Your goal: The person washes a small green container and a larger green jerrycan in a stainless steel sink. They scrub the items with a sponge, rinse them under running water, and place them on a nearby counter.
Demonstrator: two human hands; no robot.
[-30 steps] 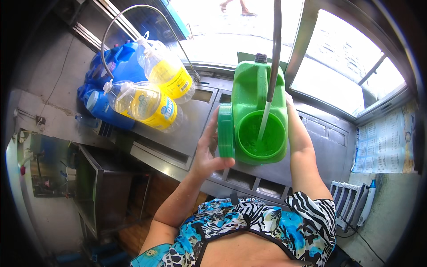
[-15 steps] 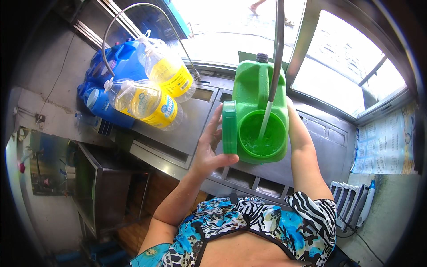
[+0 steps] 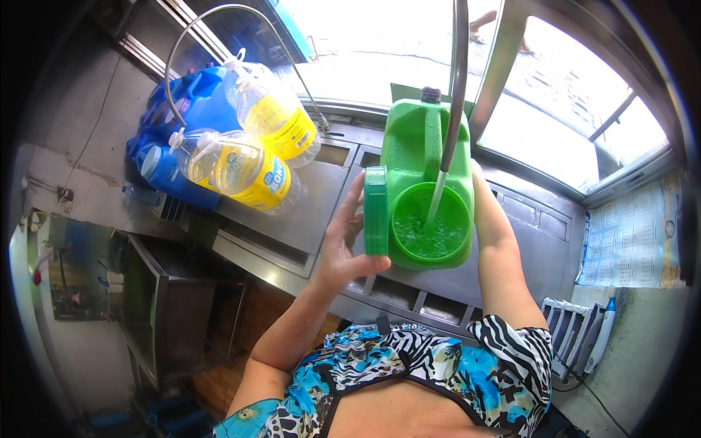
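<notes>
Our left hand [image 3: 342, 244] grips the green lid [image 3: 375, 210] with loosely curled fingers, just left of the green jug [image 3: 416, 153] on the steel counter [image 3: 292, 212]; our right hand is hidden behind the jug, its grasp unknowable; a hose [image 3: 454, 95] pours in.

Right hand hidden behind green jug [image 3: 427, 157]; hose [image 3: 458, 87] cut off at top edge; blue containers [image 3: 197, 109] half-covered by yellow-labelled bottles [image 3: 252, 171].

Two clear bottles [image 3: 248, 150] with yellow labels on the steel counter [image 3: 307, 204], pale calendar sheet [image 3: 631, 244] at right.
</notes>
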